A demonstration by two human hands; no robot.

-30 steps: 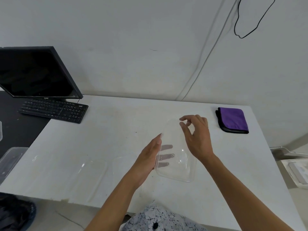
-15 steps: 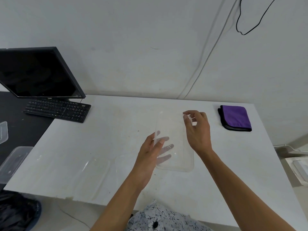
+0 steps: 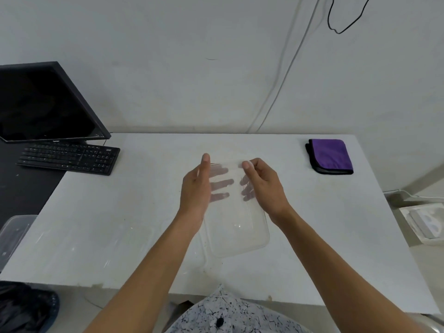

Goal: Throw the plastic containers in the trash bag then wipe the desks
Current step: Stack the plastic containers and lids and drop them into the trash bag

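Observation:
I hold a clear plastic container (image 3: 236, 227) tilted above the white desk (image 3: 324, 224), both hands on its far end. My left hand (image 3: 195, 188) grips its left side, fingers showing through the plastic from behind. My right hand (image 3: 263, 186) grips its right side, thumb on top and fingers behind. More clear plastic containers (image 3: 134, 246) lie flat on the desk to the left, hard to make out. Another clear container (image 3: 12, 234) sits on the black desk at the left edge. A dark trash bag (image 3: 26, 306) is on the floor at bottom left.
A folded purple cloth (image 3: 330, 156) lies at the desk's far right. A black monitor (image 3: 45, 104) and keyboard (image 3: 69, 157) stand at the far left. A white tray (image 3: 425, 223) sits on the floor to the right. Cables hang on the wall behind.
Both hands have closed on the container's far end and raised it, tilting it up; my right hand went from pinching the top edge to gripping the side.

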